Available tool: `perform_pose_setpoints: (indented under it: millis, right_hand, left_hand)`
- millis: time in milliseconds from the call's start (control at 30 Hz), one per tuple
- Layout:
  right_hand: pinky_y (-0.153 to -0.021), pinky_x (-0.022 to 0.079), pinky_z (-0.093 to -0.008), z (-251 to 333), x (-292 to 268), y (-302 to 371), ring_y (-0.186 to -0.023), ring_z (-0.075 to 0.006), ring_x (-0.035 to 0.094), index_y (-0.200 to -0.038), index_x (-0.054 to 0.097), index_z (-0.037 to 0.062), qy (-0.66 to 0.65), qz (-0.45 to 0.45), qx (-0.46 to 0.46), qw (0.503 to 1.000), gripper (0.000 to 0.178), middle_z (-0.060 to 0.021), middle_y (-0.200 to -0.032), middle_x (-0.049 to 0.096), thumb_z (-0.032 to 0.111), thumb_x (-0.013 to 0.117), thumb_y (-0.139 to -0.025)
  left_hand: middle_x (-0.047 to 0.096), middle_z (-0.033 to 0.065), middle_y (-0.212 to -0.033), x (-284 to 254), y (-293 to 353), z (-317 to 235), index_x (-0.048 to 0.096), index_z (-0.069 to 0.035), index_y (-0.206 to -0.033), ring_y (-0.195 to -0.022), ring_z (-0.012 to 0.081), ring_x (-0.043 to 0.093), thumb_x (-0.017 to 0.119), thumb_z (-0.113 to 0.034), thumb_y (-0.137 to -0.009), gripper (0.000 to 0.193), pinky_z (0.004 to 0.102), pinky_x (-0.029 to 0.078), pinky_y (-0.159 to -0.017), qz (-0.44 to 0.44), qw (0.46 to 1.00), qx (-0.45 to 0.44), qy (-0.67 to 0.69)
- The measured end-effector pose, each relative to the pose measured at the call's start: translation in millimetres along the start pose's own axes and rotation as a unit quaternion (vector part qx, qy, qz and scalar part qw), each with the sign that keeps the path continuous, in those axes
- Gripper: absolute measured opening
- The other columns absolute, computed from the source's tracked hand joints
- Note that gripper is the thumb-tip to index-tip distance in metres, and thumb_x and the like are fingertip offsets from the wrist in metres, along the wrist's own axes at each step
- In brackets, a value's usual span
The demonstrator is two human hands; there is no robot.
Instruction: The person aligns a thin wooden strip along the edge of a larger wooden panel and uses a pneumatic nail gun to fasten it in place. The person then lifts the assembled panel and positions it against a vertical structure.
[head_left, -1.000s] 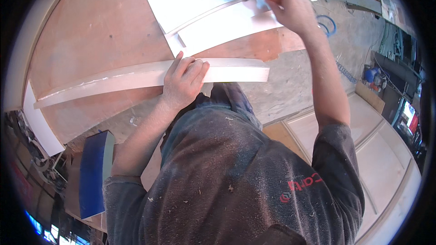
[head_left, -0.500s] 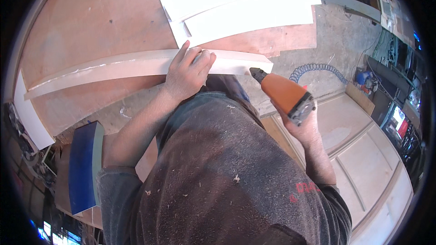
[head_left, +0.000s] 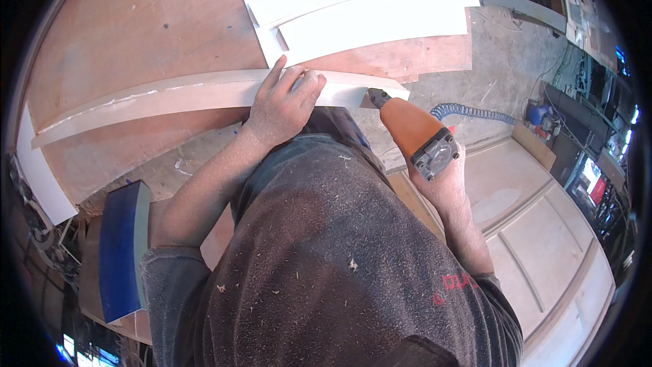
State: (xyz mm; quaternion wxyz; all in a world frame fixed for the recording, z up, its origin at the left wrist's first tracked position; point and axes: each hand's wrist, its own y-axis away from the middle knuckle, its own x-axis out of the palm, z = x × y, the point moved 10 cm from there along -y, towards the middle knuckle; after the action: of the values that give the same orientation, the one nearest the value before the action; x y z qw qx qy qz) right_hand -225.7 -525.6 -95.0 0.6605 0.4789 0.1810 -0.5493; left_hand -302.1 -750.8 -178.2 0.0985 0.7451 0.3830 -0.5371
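Observation:
A long pale wooden strip (head_left: pixel 163 97) lies along the near edge of the worktable, a whitish glue-like line running along its left part. My left hand (head_left: pixel 282 103) holds it near the middle, fingers laid over it toward the far side. At the strip's right end is an orange nail gun (head_left: pixel 411 126), gripped in my right hand (head_left: pixel 445 177); its handle and most of my fingers are hidden beneath the tool's body. The dark nose of the gun meets the strip's near face close to that end.
White panels (head_left: pixel 380 20) lie on the brown plywood tabletop (head_left: pixel 149 27). A blue coiled air hose (head_left: pixel 468 113) stretches rightward behind the gun. Framed wooden panels (head_left: pixel 543 245) are at lower right; a blue curved piece (head_left: pixel 122 251) is at lower left.
The nail gun in my right hand has shifted slightly left and up, its nose now against the strip. My left hand stays in place on the strip.

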Motion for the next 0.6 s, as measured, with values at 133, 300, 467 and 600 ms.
perform_pose_setpoints:
  millis: [133, 300, 467, 600]
  right_hand:
    - [-0.077, 0.063, -0.0427, -0.4, 4.1, -2.9, -0.09, -0.0367, 0.08, -0.108, 0.075, 0.0024, 0.006, 0.022, 0.007, 1.0, 0.037, -0.0173, -0.09, 0.078, 0.019, 0.088, -0.078]
    - [-0.079, 0.063, -0.0434, 10.3, 2.1, -5.3, -0.092, -0.0367, 0.079, -0.112, 0.074, 0.0028, 0.057, 0.025, -0.02, 0.998, 0.042, -0.0177, -0.093, 0.078, 0.02, 0.089, -0.077]
    - [-0.082, 0.063, -0.0451, 2.6, 4.7, -13.2, -0.096, -0.0384, 0.078, -0.115, 0.074, 0.0034, 0.104, 0.062, 0.055, 0.991, 0.042, -0.0186, -0.095, 0.078, 0.017, 0.086, -0.077]
    - [-0.083, 0.062, -0.0462, 2.5, 0.7, -15.3, -0.095, -0.0396, 0.077, -0.114, 0.074, 0.0038, 0.075, 0.044, 0.023, 0.996, 0.042, -0.0183, -0.095, 0.078, 0.013, 0.084, -0.074]
  left_hand:
    - [0.065, 0.0091, -0.116, 0.2, -1.0, 1.0, 0.07, -0.005, -0.13, -0.121, 0.0273, 0.067, 0.069, -0.013, -0.092, 0.039, 0.0562, 0.05, -0.12, 0.009, 1.0, -0.005, 0.007]
    - [0.063, 0.0081, -0.116, 1.6, -0.7, 1.1, 0.068, -0.006, -0.13, -0.122, 0.0256, 0.065, 0.067, -0.016, -0.098, 0.033, 0.0557, 0.048, -0.122, 0.015, 1.0, -0.008, 0.013]
    - [0.059, 0.0047, -0.114, 10.0, 0.0, 3.7, 0.065, -0.007, -0.13, -0.122, 0.0217, 0.062, 0.064, -0.018, -0.107, 0.026, 0.055, 0.045, -0.124, 0.024, 1.0, -0.018, -0.001]
    - [0.06, 0.0062, -0.116, 10.2, -1.1, 3.8, 0.065, -0.006, -0.131, -0.123, 0.0237, 0.063, 0.065, -0.018, -0.105, 0.029, 0.0549, 0.046, -0.123, 0.028, 0.999, -0.022, 0.005]
